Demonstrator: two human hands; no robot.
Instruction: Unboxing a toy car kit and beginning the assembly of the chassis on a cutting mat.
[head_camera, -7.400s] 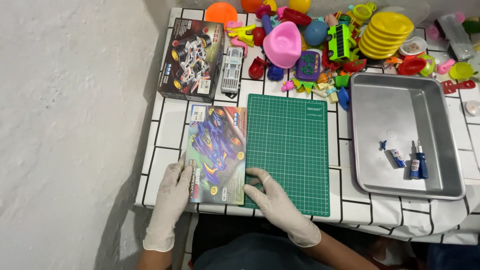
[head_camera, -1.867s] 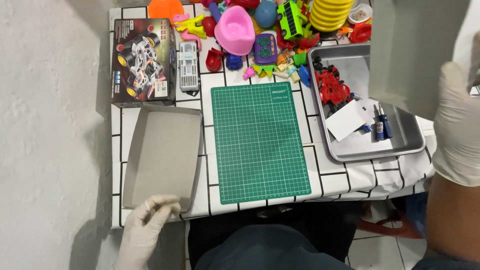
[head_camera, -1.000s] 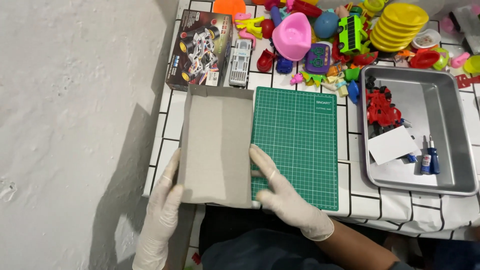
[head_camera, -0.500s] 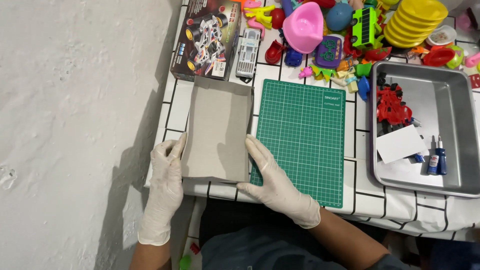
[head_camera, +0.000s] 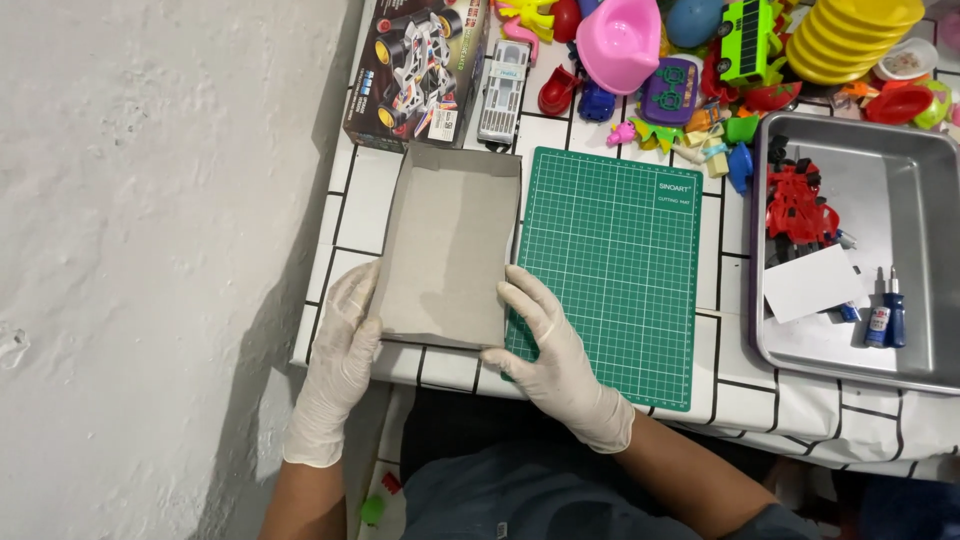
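On the tabletop (head_camera: 360, 200) both gloved hands, left (head_camera: 340, 350) and right (head_camera: 545, 345), press flat against the tray's (head_camera: 450, 245) near corners; thin, light cardboard, probably best gripped by its walls.

open grey cardboard box tray (head_camera: 447, 245), shallow, empty, open side up, flat on the white tiled tabletop (head_camera: 355, 190). long axis runs away from me, near end at the tabletop edge. right wall touches the left edge of the green cutting mat (head_camera: 620, 270). my left hand (head_camera: 340, 350) on its near-left corner, my right hand (head_camera: 545, 345) on its near-right corner.
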